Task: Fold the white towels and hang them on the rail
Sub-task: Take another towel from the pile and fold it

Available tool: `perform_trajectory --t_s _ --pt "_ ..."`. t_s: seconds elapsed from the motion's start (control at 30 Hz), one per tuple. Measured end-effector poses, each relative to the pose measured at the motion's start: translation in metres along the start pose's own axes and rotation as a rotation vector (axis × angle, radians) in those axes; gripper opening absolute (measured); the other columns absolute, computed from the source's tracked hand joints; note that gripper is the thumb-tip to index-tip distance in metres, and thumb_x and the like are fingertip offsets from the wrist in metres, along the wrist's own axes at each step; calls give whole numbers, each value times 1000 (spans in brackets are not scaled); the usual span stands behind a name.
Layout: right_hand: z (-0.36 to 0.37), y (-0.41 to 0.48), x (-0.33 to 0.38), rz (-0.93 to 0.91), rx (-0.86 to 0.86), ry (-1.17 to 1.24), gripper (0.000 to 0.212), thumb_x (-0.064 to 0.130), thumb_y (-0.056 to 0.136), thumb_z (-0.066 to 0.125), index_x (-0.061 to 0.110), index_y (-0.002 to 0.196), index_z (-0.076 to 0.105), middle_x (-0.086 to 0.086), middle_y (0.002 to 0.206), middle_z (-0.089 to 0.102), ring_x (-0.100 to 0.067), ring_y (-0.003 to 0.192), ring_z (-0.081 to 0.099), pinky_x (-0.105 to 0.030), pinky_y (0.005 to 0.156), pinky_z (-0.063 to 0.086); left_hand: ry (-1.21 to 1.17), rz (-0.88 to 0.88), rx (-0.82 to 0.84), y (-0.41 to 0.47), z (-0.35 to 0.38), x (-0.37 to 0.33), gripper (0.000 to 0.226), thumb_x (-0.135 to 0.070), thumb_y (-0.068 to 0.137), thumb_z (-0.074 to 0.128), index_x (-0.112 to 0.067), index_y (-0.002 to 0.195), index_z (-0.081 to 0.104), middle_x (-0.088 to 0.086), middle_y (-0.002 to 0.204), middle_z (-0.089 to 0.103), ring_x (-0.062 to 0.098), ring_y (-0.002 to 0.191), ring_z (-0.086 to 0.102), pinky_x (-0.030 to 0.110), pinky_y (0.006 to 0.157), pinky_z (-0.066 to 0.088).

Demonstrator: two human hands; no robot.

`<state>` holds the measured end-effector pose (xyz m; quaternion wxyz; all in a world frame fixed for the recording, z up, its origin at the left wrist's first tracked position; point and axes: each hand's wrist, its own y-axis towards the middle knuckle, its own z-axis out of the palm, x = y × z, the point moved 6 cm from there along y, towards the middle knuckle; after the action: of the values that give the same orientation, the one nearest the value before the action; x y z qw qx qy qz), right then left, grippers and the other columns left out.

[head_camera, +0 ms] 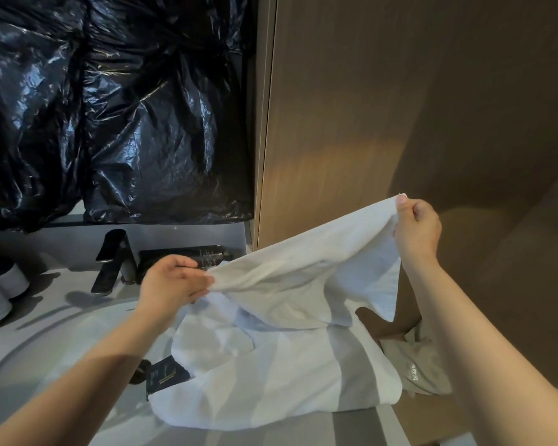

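A soft white cotton towel [303, 275] hangs stretched between both hands above the pale grey surface [39, 349], its lower folds slumped over the round basin sunk in that surface. The left hand [171, 280] has its grip pinched on one corner, thumb over fingers; the right hand [417, 230] holds the opposite corner higher, its grip pressed shut on the hem.

The cloth looks light and limp, sagging between the two holds, so I judge it will need its corners taken and kept taut to fold straight; it should not slip or tear.

No rail shows anywhere. How many towels lie in the heap cannot be told. A small dark printed card [165, 376] is partly tucked beneath the cloth, and a black angular tap [112, 260] stands at the surface's far edge.
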<state>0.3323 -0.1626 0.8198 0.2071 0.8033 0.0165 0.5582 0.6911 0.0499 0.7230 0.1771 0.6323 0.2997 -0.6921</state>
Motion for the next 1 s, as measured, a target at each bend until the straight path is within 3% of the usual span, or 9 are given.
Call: perform_trajectory --t_s 0.13,0.23,0.4,0.47,0.53,0.67,0.77,0.9,1.0 --pt "0 0 3 -18 -3 11 35 46 99 46 15 89 57 -4 83 59 -17 79 57 -26 73 49 118 19 -90 10 -8 -17 18 1 72 81 -8 75 65 14 80 73 26 74 71 34 76 58" --pt "1 0 9 -32 4 21 34 46 100 45 15 90 56 -4 84 59 -15 79 56 -22 69 44 378 205 -30 6 0 -25 14 -4 77 78 -15 72 72 1 82 74 17 77 70 29 79 55" --pt "1 0 16 -61 2 15 32 44 100 45 15 89 55 -6 84 59 -16 78 55 -22 68 43 730 510 204 -7 15 -11 25 -27 85 71 -23 109 72 -11 117 60 1 100 59 12 89 46" --pt "1 0 17 -68 6 12 32 43 101 45 15 88 55 -6 84 59 -16 78 56 -24 70 45 870 533 283 -6 19 -1 47 -34 79 77 -19 122 66 -9 125 56 8 107 60 24 96 50" --pt "1 1 18 -78 10 5 32 43 101 45 15 88 56 -6 83 59 -15 77 56 -23 70 45 1008 553 267 -3 19 1 51 -27 79 78 -14 127 63 -2 128 58 18 108 61 33 97 51" --pt "2 3 20 -97 23 -9 34 44 100 45 15 86 56 -5 79 59 -14 73 55 -22 67 44 1053 655 179 4 18 -13 23 -22 89 69 -7 106 71 6 101 65 22 85 63 31 78 51" --pt "-1 5 22 -100 23 -12 36 44 100 45 15 84 57 -5 78 59 -14 73 56 -21 66 44 1062 655 131 9 15 -33 22 -25 93 62 -5 89 70 7 88 64 25 78 62 36 74 50" --pt "-10 15 38 -135 -6 12 41 44 100 45 9 83 57 -12 79 59 -19 74 56 -26 68 45 1040 742 62 14 11 -79 22 -27 92 64 -7 86 72 6 85 67 23 77 64 38 74 53" --pt "-20 28 61 -165 -48 45 42 44 100 45 8 86 59 -12 82 61 -21 76 58 -30 69 47 892 876 -23 14 9 -131 15 -21 87 70 -7 87 76 6 84 71 18 72 63 27 67 51"
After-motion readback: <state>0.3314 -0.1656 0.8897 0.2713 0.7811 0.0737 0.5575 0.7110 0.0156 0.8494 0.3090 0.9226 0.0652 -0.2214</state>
